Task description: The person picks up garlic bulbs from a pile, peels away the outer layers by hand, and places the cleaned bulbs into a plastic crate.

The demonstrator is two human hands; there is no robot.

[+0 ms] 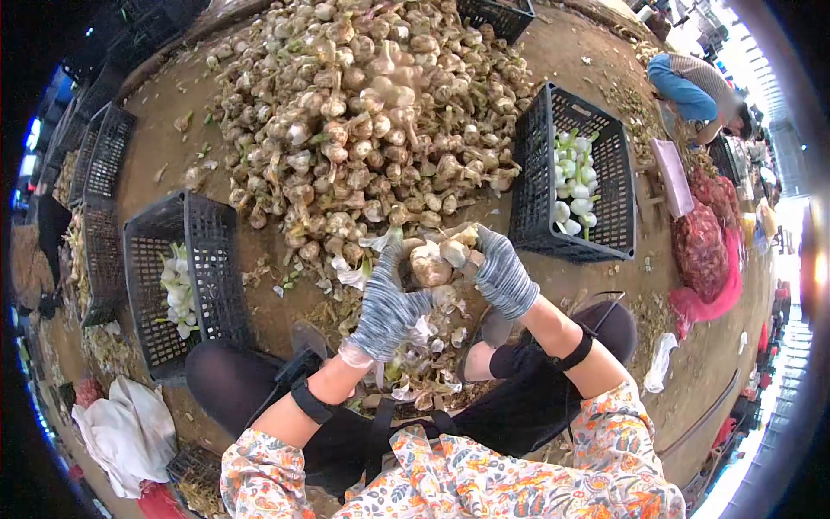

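Note:
My left hand (385, 303), in a grey striped glove, curls round a dirty garlic bulb (430, 265) in front of the pile, its thumb reaching under it. From the other side my right hand (505, 272), gloved alike, pinches a smaller garlic bulb (454, 253) against the first. Whether a small tool sits in the right fingers cannot be made out. Just beyond both hands rises a big heap of unpeeled garlic (346, 121). Loose white peelings (353, 275) lie near my left fingertips, with more skins on the ground between my feet.
A black crate (188, 259) on the left and another black crate (596, 235) on the right hold clean white garlic with green stems. Further right lie red mesh sacks (702, 242), near a bent-over person (696, 86). A white sack (130, 432) rests at lower left.

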